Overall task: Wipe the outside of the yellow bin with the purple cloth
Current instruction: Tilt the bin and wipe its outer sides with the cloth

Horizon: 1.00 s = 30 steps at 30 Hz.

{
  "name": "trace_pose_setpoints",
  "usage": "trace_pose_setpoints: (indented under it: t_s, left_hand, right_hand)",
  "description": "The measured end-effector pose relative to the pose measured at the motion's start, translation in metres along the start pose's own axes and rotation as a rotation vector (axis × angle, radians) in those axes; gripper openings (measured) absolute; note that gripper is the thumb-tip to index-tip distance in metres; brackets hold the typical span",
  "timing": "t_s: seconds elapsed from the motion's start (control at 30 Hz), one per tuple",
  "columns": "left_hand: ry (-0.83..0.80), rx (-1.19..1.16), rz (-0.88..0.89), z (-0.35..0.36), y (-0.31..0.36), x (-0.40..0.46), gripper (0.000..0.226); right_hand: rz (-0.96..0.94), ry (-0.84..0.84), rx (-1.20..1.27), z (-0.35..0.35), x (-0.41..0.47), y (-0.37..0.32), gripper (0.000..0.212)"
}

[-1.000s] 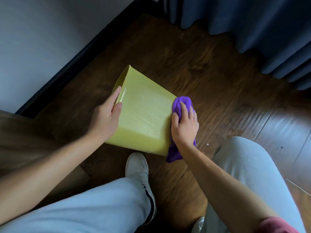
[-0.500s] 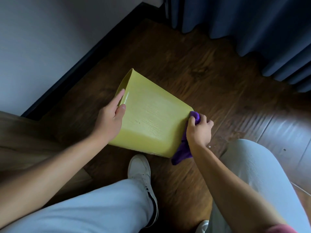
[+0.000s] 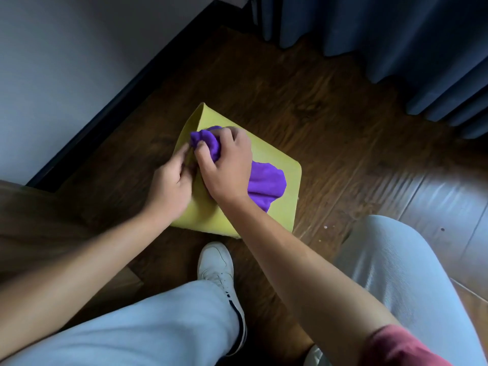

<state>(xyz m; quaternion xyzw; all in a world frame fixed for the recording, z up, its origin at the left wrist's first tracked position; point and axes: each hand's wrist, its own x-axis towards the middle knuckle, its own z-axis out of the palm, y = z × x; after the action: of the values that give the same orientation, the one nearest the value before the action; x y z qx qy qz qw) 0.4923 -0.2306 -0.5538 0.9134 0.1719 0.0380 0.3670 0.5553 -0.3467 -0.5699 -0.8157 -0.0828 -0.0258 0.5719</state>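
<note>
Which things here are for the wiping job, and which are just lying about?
For the job:
yellow bin
purple cloth
right hand, gripping the cloth
left hand, at the bin's edge

Just there:
blue curtain
white shoe
wooden floor

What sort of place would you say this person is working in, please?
Probably a room in a home: dark wood-look floor, long blue curtains and a pale wall with dark skirting, where the yellow bin lies.

The yellow bin (image 3: 274,165) lies tipped on its side on the wood floor, one flat side facing up. The purple cloth (image 3: 266,184) sits bunched on that upper face, trailing toward its right edge.
</note>
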Motion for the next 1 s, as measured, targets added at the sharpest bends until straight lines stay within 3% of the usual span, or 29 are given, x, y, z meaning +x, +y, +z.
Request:
trace_pose_setpoints:
  t_s: [0.1, 0.23, 0.43, 0.7, 0.77, 1.0]
  left_hand:
    - [-0.021, 0.025, 0.019, -0.001, -0.003, 0.001, 0.051]
    - [-0.038, -0.016, -0.046, -0.003, -0.004, 0.001, 0.051]
    - [-0.049, -0.071, -0.063, 0.001, -0.005, -0.001, 0.052]
    - [-0.063, -0.116, -0.058, 0.004, 0.004, -0.003, 0.053]
    - [-0.066, -0.115, -0.047, 0.005, 0.005, -0.004, 0.053]
    - [-0.033, -0.051, -0.038, 0.003, 0.010, 0.000, 0.051]
  right_hand:
    - [-0.039, -0.005, -0.101, 0.000, 0.002, 0.027, 0.038]
    - [0.052, 0.004, -0.210, -0.021, 0.008, 0.067, 0.046]
    - [0.319, 0.117, -0.274, -0.055, 0.016, 0.113, 0.047]
    - [0.726, 0.018, -0.427, -0.096, 0.015, 0.164, 0.043]
    - [0.699, 0.020, -0.449, -0.105, 0.020, 0.156, 0.042]
    - [0.214, -0.016, -0.157, -0.073, 0.043, 0.034, 0.032]
